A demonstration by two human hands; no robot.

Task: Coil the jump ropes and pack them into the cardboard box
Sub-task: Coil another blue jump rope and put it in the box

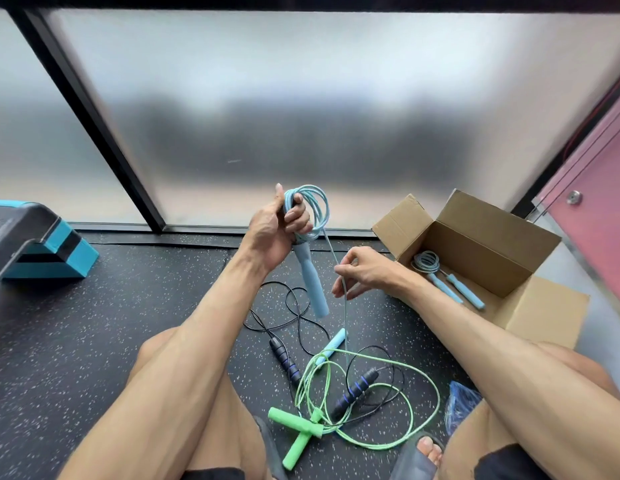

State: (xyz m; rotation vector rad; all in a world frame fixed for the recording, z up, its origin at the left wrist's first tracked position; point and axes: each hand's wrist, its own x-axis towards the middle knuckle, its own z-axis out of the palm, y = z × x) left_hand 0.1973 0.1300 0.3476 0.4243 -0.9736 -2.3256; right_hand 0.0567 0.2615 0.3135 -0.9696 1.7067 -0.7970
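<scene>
Progress of packing, seen from the head camera. One light-blue rope [440, 271] already lies coiled inside the cardboard box [492, 230], its two handles side by side on the box bottom; the box stands open on the floor [128, 306] at the person's right, flaps spread outward.

A second light-blue jump rope [315, 206] is partly coiled. The left hand [274, 233] holds it raised above the floor, its fingers [298, 213] curled round the gathered loops and the top of one handle [313, 285], which hangs downward. From the coil a single strand runs down to the right hand [364, 271], whose thumb and forefinger [348, 271] pinch the cord while the other fingers stay loosely spread. Below the pinch the strand drops to the free handle [333, 344], which lies on the floor between the knees.

Two ropes appear untouched: a black jump rope [357, 389] and a green jump rope [294, 424], both loose on the floor with their cords overlapping each other.

By this reading, one of four visible ropes is packed, one is roughly midway through winding, and two remain to be untangled, coiled and boxed. Also present: a blue-and-black step platform [42, 251] at far left and a crumpled blue bag [461, 403] by the right knee
</scene>
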